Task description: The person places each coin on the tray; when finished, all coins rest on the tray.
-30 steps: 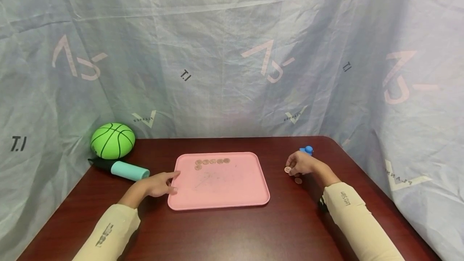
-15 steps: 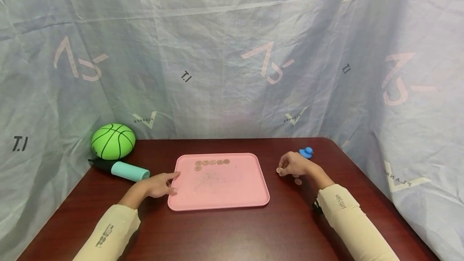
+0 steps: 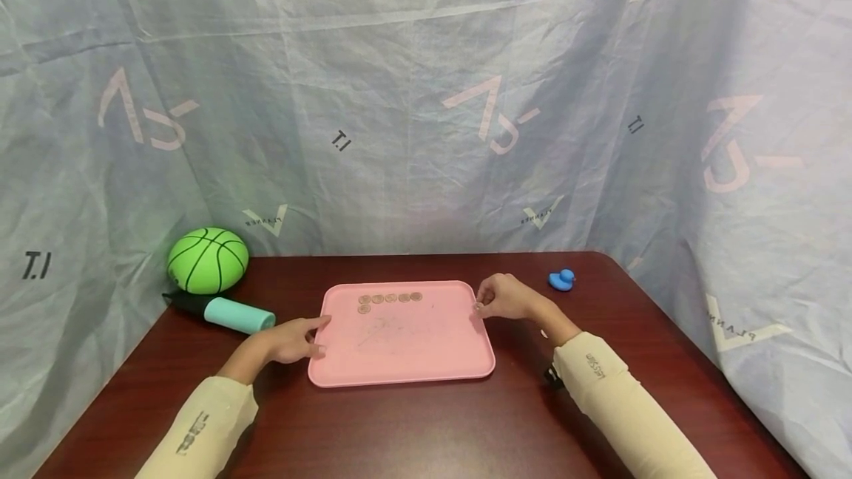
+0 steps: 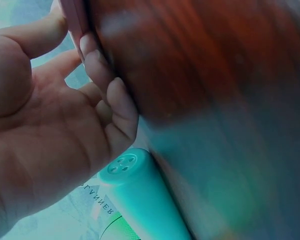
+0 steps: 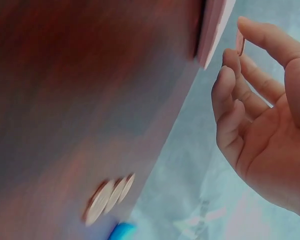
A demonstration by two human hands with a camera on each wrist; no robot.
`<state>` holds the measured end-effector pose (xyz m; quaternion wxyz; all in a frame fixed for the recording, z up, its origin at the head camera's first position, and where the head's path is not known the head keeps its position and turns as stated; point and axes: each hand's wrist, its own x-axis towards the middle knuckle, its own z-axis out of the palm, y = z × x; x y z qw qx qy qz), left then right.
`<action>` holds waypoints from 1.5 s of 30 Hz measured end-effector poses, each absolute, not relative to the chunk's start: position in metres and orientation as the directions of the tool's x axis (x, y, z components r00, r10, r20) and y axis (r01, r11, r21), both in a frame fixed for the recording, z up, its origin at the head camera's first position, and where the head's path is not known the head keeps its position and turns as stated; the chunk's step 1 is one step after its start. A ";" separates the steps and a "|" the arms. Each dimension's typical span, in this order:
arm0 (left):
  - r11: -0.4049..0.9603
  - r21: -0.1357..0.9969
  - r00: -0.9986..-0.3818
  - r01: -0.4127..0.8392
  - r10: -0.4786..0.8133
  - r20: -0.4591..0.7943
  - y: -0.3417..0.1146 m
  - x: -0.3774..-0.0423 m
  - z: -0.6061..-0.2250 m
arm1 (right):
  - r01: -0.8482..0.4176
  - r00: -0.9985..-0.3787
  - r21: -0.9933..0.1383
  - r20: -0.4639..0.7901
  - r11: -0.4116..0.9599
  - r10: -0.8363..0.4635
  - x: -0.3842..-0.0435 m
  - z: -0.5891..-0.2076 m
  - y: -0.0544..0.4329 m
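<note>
At far left, a green ball [image 3: 208, 260] with black lines sits at the back of a dark red table [image 3: 413, 427]. In front of it lies a teal cylinder [image 3: 236, 314] with a black tapered end. Next, the left hand [image 3: 291, 340] is spread, its thumb and index finger resting at the left rim of a pink tray [image 3: 426, 353], apparently to steady it; it pinches nothing. The tray lies flat on the table. Toward its back left are a row of five coins [image 3: 390, 299], set close together, and a sixth coin [image 3: 364, 309] just in front of the row's left end.

At the tray's right rim, the right hand [image 3: 509, 296] pinches one coin [image 5: 241, 42] on edge between thumb and fingertip, raised above the table. Whether that coin is inside or just outside the rim is hard to tell. Farther right, three coins [image 5: 114, 196] lie in a line on the table, and beyond them sits a blue toy duck [image 3: 562, 281].

The step in hand appears to be adding a seventh coin to the tray; the next move likely calls for reaching left, lowering it flat beside the sixth and loosening the pinch.
</note>
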<state>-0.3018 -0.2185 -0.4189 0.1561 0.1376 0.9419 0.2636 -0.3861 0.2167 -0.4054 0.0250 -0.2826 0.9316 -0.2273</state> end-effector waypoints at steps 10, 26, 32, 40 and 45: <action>0.818 0.542 -0.912 0.193 0.354 -0.210 -0.218 -0.301 -0.417 | -0.545 -0.830 -0.366 0.110 0.755 -0.546 -0.391 -0.399 0.172; 0.810 0.552 -0.912 0.201 0.360 -0.197 -0.219 -0.300 -0.417 | -0.543 -0.827 -0.323 0.041 0.776 -0.561 -0.401 -0.385 0.108; 0.816 0.547 -0.915 0.186 0.346 -0.206 -0.219 -0.299 -0.416 | -0.541 -0.823 -0.308 0.001 0.783 -0.568 -0.403 -0.386 0.085; 0.827 0.529 -0.913 0.191 0.348 -0.213 -0.219 -0.299 -0.417 | -0.535 -0.813 -0.281 -0.087 0.797 -0.576 -0.403 -0.393 0.060; 0.825 0.532 -0.913 0.189 0.347 -0.213 -0.218 -0.299 -0.418 | -0.520 -0.816 -0.270 -0.124 0.811 -0.565 -0.401 -0.397 0.051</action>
